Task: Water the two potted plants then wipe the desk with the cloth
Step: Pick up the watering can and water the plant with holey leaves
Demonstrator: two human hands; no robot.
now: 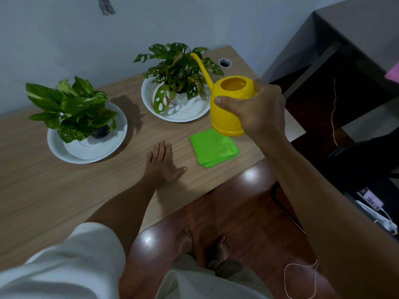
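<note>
Home room, pale wood-grain laminate desk (pixel 64 190) against a plain white wall (pixel 64 39), two leafy houseplants on white plates, glossy red-brown floor (pixel 237 212), bare feet (pixel 203 244), white power strip (pixel 375 214).

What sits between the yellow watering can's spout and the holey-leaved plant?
Nothing visible. The right hand holds the yellow plastic watering can up, its spout tip among the holey-leaved potted plant's upper leaves.

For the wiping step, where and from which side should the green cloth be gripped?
Probably the green cloth is best pinched from above at its near corner by the desk edge, where the folded layers' edges show. It lies flat, so no side grip fits. The left hand rests flat right beside it.
</note>
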